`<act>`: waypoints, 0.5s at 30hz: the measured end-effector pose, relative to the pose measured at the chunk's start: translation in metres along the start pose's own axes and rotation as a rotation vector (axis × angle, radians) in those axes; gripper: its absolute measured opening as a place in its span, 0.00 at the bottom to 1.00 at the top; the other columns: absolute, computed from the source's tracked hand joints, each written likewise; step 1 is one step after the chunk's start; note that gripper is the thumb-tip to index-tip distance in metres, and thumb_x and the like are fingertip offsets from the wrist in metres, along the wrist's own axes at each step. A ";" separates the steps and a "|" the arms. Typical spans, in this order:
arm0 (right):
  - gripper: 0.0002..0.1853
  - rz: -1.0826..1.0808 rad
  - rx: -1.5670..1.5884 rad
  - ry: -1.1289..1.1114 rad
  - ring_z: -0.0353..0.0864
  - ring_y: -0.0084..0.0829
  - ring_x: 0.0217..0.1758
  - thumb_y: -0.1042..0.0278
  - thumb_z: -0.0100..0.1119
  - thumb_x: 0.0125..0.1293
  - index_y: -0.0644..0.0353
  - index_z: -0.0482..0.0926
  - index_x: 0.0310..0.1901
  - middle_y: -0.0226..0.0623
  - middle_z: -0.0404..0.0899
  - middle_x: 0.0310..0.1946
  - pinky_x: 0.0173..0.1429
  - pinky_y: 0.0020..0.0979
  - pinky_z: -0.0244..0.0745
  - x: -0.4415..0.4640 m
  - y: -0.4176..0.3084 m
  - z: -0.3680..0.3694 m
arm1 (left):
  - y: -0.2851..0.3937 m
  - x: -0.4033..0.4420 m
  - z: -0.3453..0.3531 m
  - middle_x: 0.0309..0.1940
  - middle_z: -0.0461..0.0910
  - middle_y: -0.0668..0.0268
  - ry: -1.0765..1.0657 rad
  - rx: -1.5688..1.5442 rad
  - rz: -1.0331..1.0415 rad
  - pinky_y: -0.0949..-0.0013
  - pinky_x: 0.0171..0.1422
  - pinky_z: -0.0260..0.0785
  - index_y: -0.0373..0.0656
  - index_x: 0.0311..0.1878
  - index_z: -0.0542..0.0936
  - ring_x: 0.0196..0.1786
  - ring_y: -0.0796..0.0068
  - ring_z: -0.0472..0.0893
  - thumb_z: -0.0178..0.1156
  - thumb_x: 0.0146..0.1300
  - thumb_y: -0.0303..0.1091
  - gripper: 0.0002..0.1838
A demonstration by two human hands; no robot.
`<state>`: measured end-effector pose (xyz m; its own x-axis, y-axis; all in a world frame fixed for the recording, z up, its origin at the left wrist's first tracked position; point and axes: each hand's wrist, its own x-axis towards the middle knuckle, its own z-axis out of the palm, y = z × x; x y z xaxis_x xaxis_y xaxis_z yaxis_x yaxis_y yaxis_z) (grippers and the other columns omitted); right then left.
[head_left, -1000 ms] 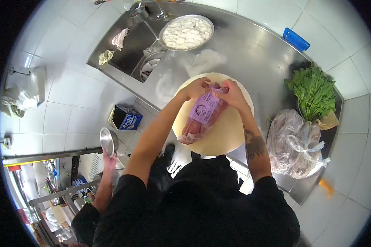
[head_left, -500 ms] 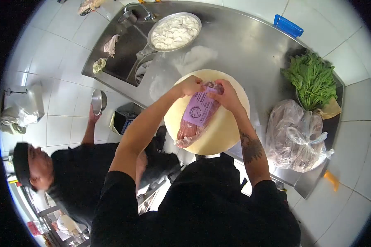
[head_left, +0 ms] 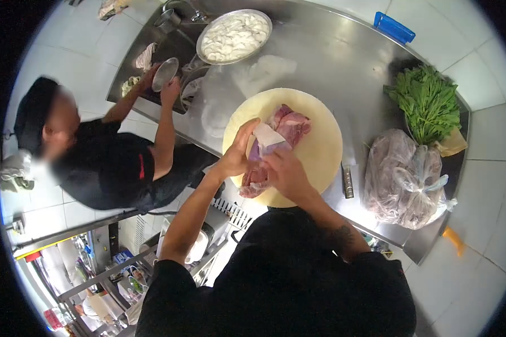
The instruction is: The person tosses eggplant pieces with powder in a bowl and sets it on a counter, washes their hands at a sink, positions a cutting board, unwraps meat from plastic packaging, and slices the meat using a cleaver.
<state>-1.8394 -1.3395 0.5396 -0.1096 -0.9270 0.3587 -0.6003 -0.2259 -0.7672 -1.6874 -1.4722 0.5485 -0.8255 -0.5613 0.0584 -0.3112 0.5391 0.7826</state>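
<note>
A piece of raw meat (head_left: 291,124) lies on the round cream cutting board (head_left: 320,163), its upper part bare. Its lower end still sits in clear plastic wrap with a purple label (head_left: 255,150), folded back to show a whitish underside. My left hand (head_left: 235,154) is beside the wrap at the meat's left, fingers spread and thumb near the label. With closed fingers my right hand (head_left: 287,173) grips the wrapping over the lower part of the meat. A knife handle (head_left: 348,182) shows on the counter right of the board.
A co-worker (head_left: 104,163) at the left holds a metal bowl (head_left: 165,74) over the sink. Behind the board stands a bowl of white pieces (head_left: 235,36). Leafy greens (head_left: 427,104) and a tied plastic bag (head_left: 402,180) lie at the right.
The wrap has been pulled down from the meat's upper end, and both my hands have moved lower. The co-worker has come to the sink with the bowl. The knife handle has come into view.
</note>
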 end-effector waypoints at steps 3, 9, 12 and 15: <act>0.12 0.222 0.236 -0.327 0.81 0.45 0.47 0.65 0.61 0.64 0.64 0.78 0.44 0.46 0.78 0.44 0.49 0.39 0.75 0.026 0.016 -0.036 | -0.007 0.010 0.005 0.69 0.61 0.58 -0.013 0.219 0.183 0.59 0.65 0.62 0.42 0.55 0.74 0.63 0.52 0.65 0.71 0.43 0.25 0.31; 0.14 0.338 -0.290 0.064 0.75 0.48 0.56 0.59 0.55 0.66 0.53 0.78 0.50 0.45 0.79 0.48 0.55 0.54 0.70 0.079 0.069 -0.004 | -0.046 0.019 0.052 0.45 0.74 0.66 0.368 -0.468 -0.026 0.69 0.53 0.64 0.42 0.37 0.77 0.47 0.70 0.71 0.65 0.60 0.27 0.06; 0.18 0.427 -0.588 -0.013 0.71 0.47 0.61 0.51 0.53 0.66 0.46 0.77 0.55 0.44 0.77 0.51 0.58 0.60 0.68 0.079 0.076 0.015 | -0.067 0.008 0.056 0.33 0.72 0.74 0.516 -1.030 -0.252 0.72 0.44 0.68 0.47 0.40 0.73 0.38 0.79 0.72 0.51 0.74 0.41 0.09; 0.19 0.490 -0.559 -0.101 0.70 0.49 0.61 0.48 0.53 0.67 0.40 0.75 0.57 0.44 0.76 0.51 0.58 0.58 0.68 0.078 0.107 0.001 | -0.028 0.003 0.047 0.35 0.74 0.70 0.635 -1.138 -0.297 0.70 0.47 0.69 0.43 0.42 0.74 0.39 0.77 0.74 0.50 0.75 0.41 0.11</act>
<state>-1.9115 -1.4360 0.4846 -0.4106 -0.9114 -0.0253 -0.8174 0.3803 -0.4328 -1.7035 -1.4596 0.4980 -0.3381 -0.9257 -0.1698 0.3795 -0.2992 0.8755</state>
